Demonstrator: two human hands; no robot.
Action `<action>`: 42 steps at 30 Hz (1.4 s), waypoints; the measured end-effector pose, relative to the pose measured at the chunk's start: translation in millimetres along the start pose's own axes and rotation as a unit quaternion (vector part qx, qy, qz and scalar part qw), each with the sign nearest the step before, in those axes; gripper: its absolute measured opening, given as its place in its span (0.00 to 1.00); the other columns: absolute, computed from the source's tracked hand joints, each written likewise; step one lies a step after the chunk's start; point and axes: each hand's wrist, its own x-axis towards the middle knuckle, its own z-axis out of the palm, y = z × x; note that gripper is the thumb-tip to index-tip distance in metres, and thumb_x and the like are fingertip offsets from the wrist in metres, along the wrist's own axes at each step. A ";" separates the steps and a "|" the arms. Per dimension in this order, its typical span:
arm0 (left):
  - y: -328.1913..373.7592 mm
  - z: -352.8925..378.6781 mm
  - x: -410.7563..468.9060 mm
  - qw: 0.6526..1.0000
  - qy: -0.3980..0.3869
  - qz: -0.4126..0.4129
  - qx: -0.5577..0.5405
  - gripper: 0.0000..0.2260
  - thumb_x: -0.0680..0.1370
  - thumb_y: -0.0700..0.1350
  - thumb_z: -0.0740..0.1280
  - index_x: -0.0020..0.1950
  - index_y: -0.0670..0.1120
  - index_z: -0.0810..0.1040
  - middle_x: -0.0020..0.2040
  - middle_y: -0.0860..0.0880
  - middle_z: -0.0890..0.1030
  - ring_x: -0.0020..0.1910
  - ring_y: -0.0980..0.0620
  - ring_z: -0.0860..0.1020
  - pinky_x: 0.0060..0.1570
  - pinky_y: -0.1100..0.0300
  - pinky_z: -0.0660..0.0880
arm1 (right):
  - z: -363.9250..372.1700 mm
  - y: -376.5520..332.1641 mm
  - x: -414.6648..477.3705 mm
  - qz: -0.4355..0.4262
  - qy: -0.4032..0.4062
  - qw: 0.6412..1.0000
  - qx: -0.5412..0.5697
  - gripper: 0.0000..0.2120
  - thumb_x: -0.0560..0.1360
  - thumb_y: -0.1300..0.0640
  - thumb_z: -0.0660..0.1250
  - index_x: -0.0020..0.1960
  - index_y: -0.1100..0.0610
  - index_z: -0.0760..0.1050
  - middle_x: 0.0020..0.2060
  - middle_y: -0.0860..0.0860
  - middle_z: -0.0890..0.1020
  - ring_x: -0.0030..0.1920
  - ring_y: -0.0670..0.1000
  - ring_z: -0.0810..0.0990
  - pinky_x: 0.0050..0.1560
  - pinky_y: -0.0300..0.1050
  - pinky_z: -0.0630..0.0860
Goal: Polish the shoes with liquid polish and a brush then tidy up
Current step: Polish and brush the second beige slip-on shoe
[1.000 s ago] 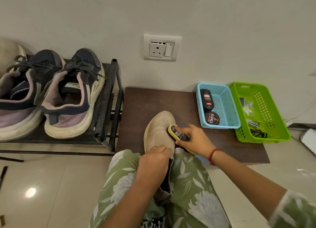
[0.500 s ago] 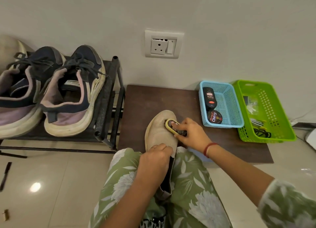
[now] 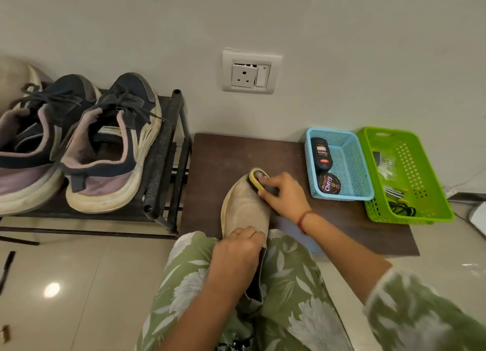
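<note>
The beige shoe [image 3: 244, 208] points away, toe on the brown tabletop [image 3: 218, 161] and heel over the person's lap, probably to brace it. The left hand [image 3: 236, 250] has its grip clamped on the shoe's collar to steady it. The right hand [image 3: 284, 195] grips the yellow brush [image 3: 256, 178], pressed against the toe. The polish bottle [image 3: 320, 153] lies in the blue basket [image 3: 344, 196] at right, within reach.

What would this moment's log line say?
stage: brushing | right hand: grips yellow brush on beige shoe toe | left hand: holds shoe collar | polish bottle, Cherry tin: in blue basket
</note>
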 end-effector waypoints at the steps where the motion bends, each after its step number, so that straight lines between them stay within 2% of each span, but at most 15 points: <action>1: 0.4 1.4 0.9 1.000 0.001 0.000 -0.001 0.07 0.66 0.41 0.58 0.28 0.48 0.70 0.27 0.53 0.71 0.25 0.54 0.71 0.21 0.65 0.56 | -0.5 8.0 -24.7 -0.004 -0.011 1.000 0.000 0.15 0.72 0.54 0.72 0.58 0.48 0.81 0.35 0.47 0.76 0.38 0.50 0.75 0.39 0.42 0.68; 5: 1.8 6.1 -1.5 0.999 -0.013 0.040 -0.001 0.11 0.60 0.38 0.72 0.28 0.48 0.71 0.27 0.53 0.71 0.25 0.54 0.72 0.19 0.65 0.61 | 5.1 20.4 -43.5 0.016 -0.015 1.000 0.015 0.17 0.71 0.53 0.73 0.60 0.46 0.79 0.43 0.51 0.75 0.43 0.49 0.75 0.47 0.42 0.71; 9: 2.4 -0.7 -1.3 0.998 -0.020 0.057 0.021 0.05 0.63 0.41 0.64 0.28 0.49 0.72 0.27 0.52 0.72 0.24 0.53 0.72 0.18 0.64 0.60 | 29.4 0.9 31.9 -0.039 0.014 0.999 -0.007 0.18 0.73 0.51 0.68 0.63 0.47 0.77 0.46 0.56 0.80 0.48 0.57 0.77 0.50 0.44 0.72; 13: 3.1 -0.9 -1.7 0.998 -0.047 0.042 0.027 0.14 0.54 0.38 0.77 0.28 0.49 0.74 0.27 0.53 0.73 0.24 0.55 0.72 0.18 0.65 0.60 | 35.0 -13.2 83.0 0.024 0.015 1.000 0.001 0.19 0.76 0.53 0.67 0.67 0.48 0.74 0.55 0.61 0.77 0.56 0.62 0.75 0.62 0.51 0.71; 16: 1.4 2.9 -3.5 0.999 -0.036 0.029 0.017 0.08 0.61 0.38 0.69 0.29 0.49 0.73 0.28 0.53 0.72 0.25 0.54 0.72 0.19 0.64 0.61 | 20.4 2.4 61.4 -0.012 0.004 0.999 0.032 0.19 0.75 0.53 0.67 0.66 0.50 0.75 0.42 0.53 0.79 0.45 0.51 0.77 0.50 0.44 0.72; 18: 0.5 4.5 -2.2 0.999 -0.033 0.020 0.001 0.06 0.65 0.41 0.60 0.29 0.49 0.72 0.28 0.53 0.72 0.25 0.53 0.73 0.19 0.63 0.62 | 15.8 24.9 22.6 -0.042 0.006 0.998 0.035 0.21 0.73 0.51 0.66 0.66 0.50 0.76 0.35 0.48 0.73 0.37 0.45 0.70 0.44 0.39 0.66; 21: 2.6 2.6 0.2 0.999 -0.047 0.011 -0.008 0.06 0.67 0.43 0.62 0.29 0.49 0.71 0.28 0.53 0.72 0.25 0.54 0.73 0.18 0.64 0.62 | 11.4 42.2 -39.8 -0.039 -0.020 0.998 0.049 0.22 0.74 0.54 0.70 0.66 0.43 0.72 0.45 0.51 0.73 0.45 0.48 0.72 0.50 0.37 0.69; 23: 5.3 2.0 -0.3 0.997 -0.072 0.025 -0.010 0.10 0.62 0.42 0.73 0.29 0.49 0.72 0.28 0.53 0.72 0.25 0.54 0.73 0.18 0.64 0.62 | 11.3 44.3 -53.4 -0.030 -0.038 0.997 0.053 0.23 0.74 0.57 0.71 0.65 0.42 0.72 0.47 0.51 0.73 0.49 0.50 0.73 0.54 0.40 0.72; 26: 9.8 1.3 -2.6 0.990 -0.127 0.060 0.007 0.18 0.49 0.39 0.80 0.28 0.49 0.72 0.26 0.52 0.72 0.24 0.54 0.72 0.17 0.65 0.62 | 13.4 26.3 -25.7 -0.054 -0.012 0.998 0.001 0.20 0.74 0.54 0.69 0.65 0.45 0.75 0.47 0.54 0.76 0.49 0.56 0.74 0.54 0.48 0.72; 29: 7.9 0.0 -2.8 0.990 -0.127 0.057 0.001 0.18 0.48 0.38 0.80 0.28 0.48 0.74 0.26 0.52 0.73 0.23 0.53 0.72 0.18 0.65 0.62 | 23.5 -4.9 22.3 -0.041 0.002 0.997 -0.059 0.20 0.75 0.56 0.67 0.67 0.48 0.74 0.51 0.60 0.77 0.53 0.62 0.73 0.59 0.53 0.69; 33: 7.0 -1.6 -5.1 0.992 -0.112 0.056 -0.001 0.17 0.51 0.38 0.81 0.30 0.48 0.76 0.28 0.52 0.74 0.25 0.53 0.73 0.18 0.64 0.64 | 9.3 -23.9 75.8 0.043 -0.021 0.999 -0.012 0.20 0.76 0.55 0.67 0.67 0.50 0.73 0.59 0.60 0.78 0.60 0.61 0.75 0.64 0.47 0.69; 36: 7.7 -1.8 -7.2 0.995 -0.097 0.026 -0.006 0.18 0.50 0.37 0.80 0.31 0.49 0.75 0.29 0.53 0.75 0.26 0.54 0.74 0.19 0.65 0.64 | -15.6 -23.9 72.8 0.068 0.014 0.991 0.111 0.20 0.76 0.55 0.68 0.67 0.52 0.74 0.58 0.52 0.80 0.57 0.50 0.77 0.56 0.35 0.68; 38: 5.2 -2.9 -8.8 0.995 -0.092 -0.032 0.000 0.18 0.52 0.37 0.80 0.37 0.48 0.79 0.34 0.52 0.79 0.31 0.53 0.78 0.26 0.64 0.72 | -25.7 -23.9 45.0 0.047 -0.007 0.987 0.154 0.19 0.75 0.55 0.69 0.66 0.50 0.74 0.54 0.48 0.79 0.53 0.45 0.76 0.56 0.35 0.69; 40: 1.4 -8.8 -8.1 0.981 -0.129 -0.123 0.072 0.24 0.63 0.43 0.78 0.58 0.45 0.79 0.53 0.47 0.81 0.52 0.48 0.80 0.55 0.52 0.75 | -30.2 -20.1 5.1 0.003 -0.077 0.985 0.152 0.21 0.72 0.56 0.73 0.64 0.47 0.75 0.52 0.46 0.80 0.51 0.44 0.77 0.57 0.40 0.72; 42: -4.0 -9.6 -8.4 0.945 -0.212 -0.207 0.141 0.28 0.77 0.52 0.65 0.73 0.42 0.63 0.70 0.45 0.70 0.71 0.45 0.66 0.72 0.42 0.52 | -28.6 -14.5 -32.9 -0.043 -0.133 0.982 0.125 0.24 0.70 0.56 0.75 0.64 0.47 0.76 0.53 0.45 0.81 0.53 0.43 0.79 0.57 0.38 0.73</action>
